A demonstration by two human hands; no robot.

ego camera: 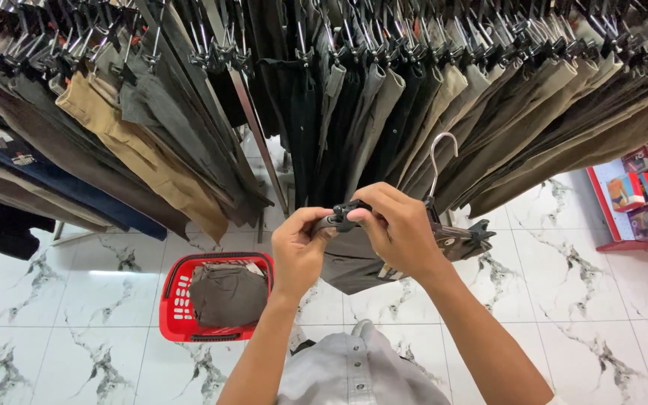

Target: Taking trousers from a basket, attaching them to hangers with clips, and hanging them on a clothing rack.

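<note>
Two hands at frame centre: left hand (299, 247) pinches black clip (341, 215) of hanger (439, 169), right hand (395, 229) closed over same clip, steadying dark grey trousers (354, 266) hanging below. Red basket (178, 304) lower left holds folded garment; rack trousers (384, 105) above.

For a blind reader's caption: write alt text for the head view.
Two bare hands, left hand and right hand, pinch a black clip hanger carrying dark grey trousers, in front of a rack of hanging trousers. A red basket of folded grey fabric sits on the white marble-patterned floor.
</note>
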